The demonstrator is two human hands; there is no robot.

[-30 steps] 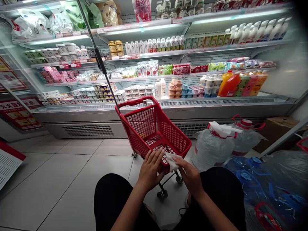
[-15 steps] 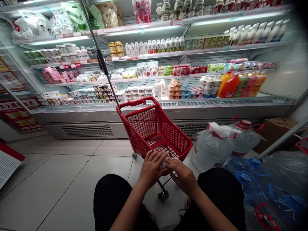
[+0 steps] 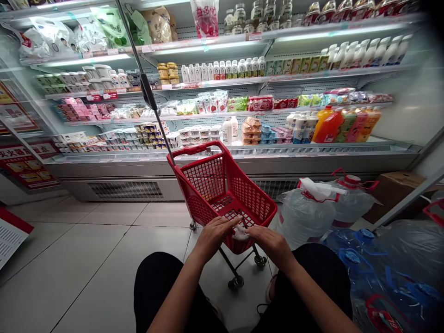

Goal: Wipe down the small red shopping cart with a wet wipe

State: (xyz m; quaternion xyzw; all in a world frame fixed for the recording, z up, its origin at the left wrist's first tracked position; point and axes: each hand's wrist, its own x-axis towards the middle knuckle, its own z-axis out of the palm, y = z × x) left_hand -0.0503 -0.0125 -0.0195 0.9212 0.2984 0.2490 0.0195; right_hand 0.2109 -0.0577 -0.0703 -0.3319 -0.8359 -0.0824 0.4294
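Note:
A crumpled white tissue (image 3: 240,232) shows between my two hands, over the near end of a red shopping cart basket (image 3: 248,201). My right hand (image 3: 272,244) has its fingertips at the tissue's right side and seems to pinch it; its thumb is hidden. To the left, my left hand (image 3: 215,235) is held flat, palm down, with its fingers stretched towards the tissue. Its fingertips lie just above the tissue, and whether they touch it I cannot tell. Nothing shows inside the basket apart from its lattice.
Behind the cart runs an open dairy fridge (image 3: 208,157) with shelves of bottles, cups and bags. Large water bottles (image 3: 307,215) stand at the right, with blue-capped bottles (image 3: 364,249) nearer my knee. A dark pole (image 3: 147,90) rises from the cart. Light floor tiles (image 3: 97,268) lie left.
My hands have moved apart from their overlapping position, uncovering more of the tissue. The left hand's fingers now point more to the right. The cart stays in place.

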